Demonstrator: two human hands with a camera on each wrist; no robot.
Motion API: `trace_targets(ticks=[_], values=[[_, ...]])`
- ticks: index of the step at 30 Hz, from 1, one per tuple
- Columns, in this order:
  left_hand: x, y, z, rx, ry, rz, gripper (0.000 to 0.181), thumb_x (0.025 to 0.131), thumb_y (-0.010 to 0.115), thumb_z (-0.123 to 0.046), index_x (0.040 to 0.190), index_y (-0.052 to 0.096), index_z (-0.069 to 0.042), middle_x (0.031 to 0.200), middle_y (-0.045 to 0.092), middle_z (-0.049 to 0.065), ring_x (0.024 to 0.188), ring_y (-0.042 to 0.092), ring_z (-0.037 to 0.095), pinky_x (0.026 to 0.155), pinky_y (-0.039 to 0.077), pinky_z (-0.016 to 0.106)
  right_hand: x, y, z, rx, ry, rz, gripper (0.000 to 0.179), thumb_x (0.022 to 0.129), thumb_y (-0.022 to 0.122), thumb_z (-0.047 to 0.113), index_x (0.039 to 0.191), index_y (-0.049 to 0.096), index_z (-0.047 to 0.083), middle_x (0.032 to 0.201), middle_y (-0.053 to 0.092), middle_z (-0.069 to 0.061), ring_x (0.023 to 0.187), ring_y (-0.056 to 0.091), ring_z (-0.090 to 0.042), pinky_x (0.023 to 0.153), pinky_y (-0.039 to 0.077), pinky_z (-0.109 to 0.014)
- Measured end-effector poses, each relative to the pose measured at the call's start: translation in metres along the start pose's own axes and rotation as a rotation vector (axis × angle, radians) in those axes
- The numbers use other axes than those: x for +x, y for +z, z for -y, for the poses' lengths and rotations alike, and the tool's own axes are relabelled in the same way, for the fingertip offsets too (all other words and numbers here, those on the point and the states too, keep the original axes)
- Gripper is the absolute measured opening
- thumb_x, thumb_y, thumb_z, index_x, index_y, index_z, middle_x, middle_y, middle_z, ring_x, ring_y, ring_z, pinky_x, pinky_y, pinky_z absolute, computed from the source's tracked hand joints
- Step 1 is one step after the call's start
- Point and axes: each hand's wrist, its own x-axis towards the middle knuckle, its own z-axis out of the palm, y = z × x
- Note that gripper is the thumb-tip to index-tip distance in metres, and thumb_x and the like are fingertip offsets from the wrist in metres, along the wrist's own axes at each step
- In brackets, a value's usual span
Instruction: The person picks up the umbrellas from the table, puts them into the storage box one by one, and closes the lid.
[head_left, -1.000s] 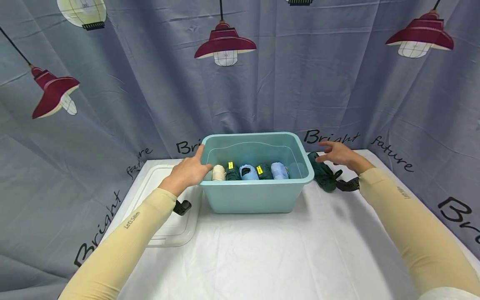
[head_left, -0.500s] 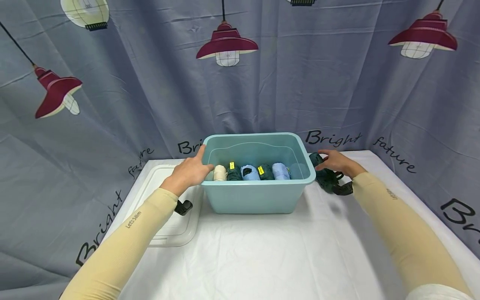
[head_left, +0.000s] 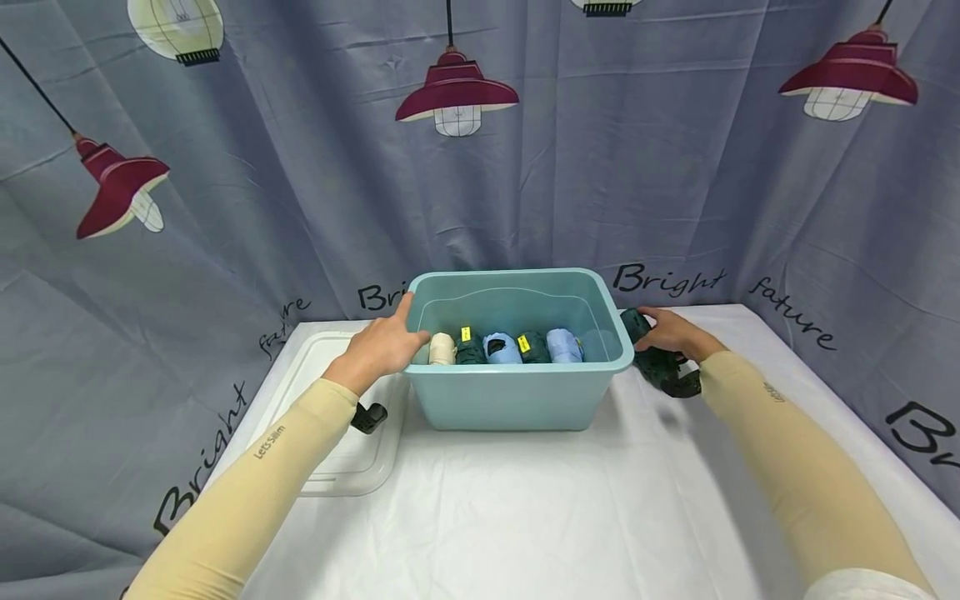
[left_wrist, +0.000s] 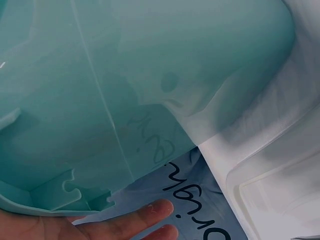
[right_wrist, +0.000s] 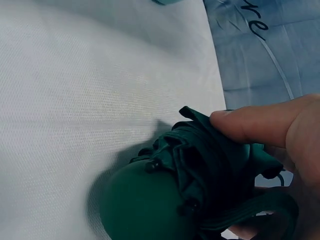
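Observation:
My left hand rests at the left rim of a pale teal plastic tub, its index finger pointing up along the edge. The left wrist view shows straight fingers beside the tub's wall. To the right of the tub, my right hand holds a dark green folded umbrella lying on the cloth. Its thumb presses the gathered fabric near the rounded green end, and the other fingers are partly hidden behind. Inside the tub stand several rolled bundles: cream, dark green and light blue.
A clear plastic lid lies on the white-clothed table, left of the tub and partly under my left forearm. A grey-blue curtain printed with lamps and lettering hangs behind and at both sides.
My right hand has come down and slightly left, from above the green umbrella onto it, and its fingers have closed around it. The left hand stays at the tub's rim.

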Motion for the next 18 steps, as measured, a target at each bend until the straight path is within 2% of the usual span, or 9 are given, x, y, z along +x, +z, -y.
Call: trace_targets(ticks=[5,13,18], values=[[-0.0007,-0.0007,-0.0003,0.004,0.01,-0.016,0.085,0.099,0.044,-0.049,0.164,-0.004,-0.021,0.086,0.065,0.012,0.077,0.062,0.027,0.065,0.046,0.04,0.0014,-0.0004,0.0002,0.001,0.014,0.001,0.099,0.088,0.07,0.014,0.161,0.004,0.0,0.163,0.005,-0.034,0.146,0.016,-0.058,0.112,0.025,-0.071],[-0.0011,0.0006,-0.0003,0.01,0.004,-0.021,0.084,0.099,0.044,-0.05,0.164,-0.002,-0.021,0.101,0.067,0.016,0.082,0.064,0.028,0.068,0.047,0.042,0.003,0.0035,-0.0006,-0.021,0.043,-0.017,0.098,0.089,0.067,0.014,0.161,0.002,0.002,0.163,0.006,-0.034,0.144,0.02,-0.058,0.107,0.034,-0.07],[-0.0011,0.0011,-0.0001,0.013,0.007,-0.028,0.084,0.099,0.044,-0.049,0.164,-0.002,-0.021,0.109,0.068,0.018,0.085,0.064,0.028,0.069,0.047,0.042,-0.0008,0.0031,-0.0004,0.006,0.041,-0.019,0.098,0.088,0.066,0.014,0.161,0.002,0.002,0.162,0.007,-0.034,0.143,0.023,-0.058,0.101,0.04,-0.069]])
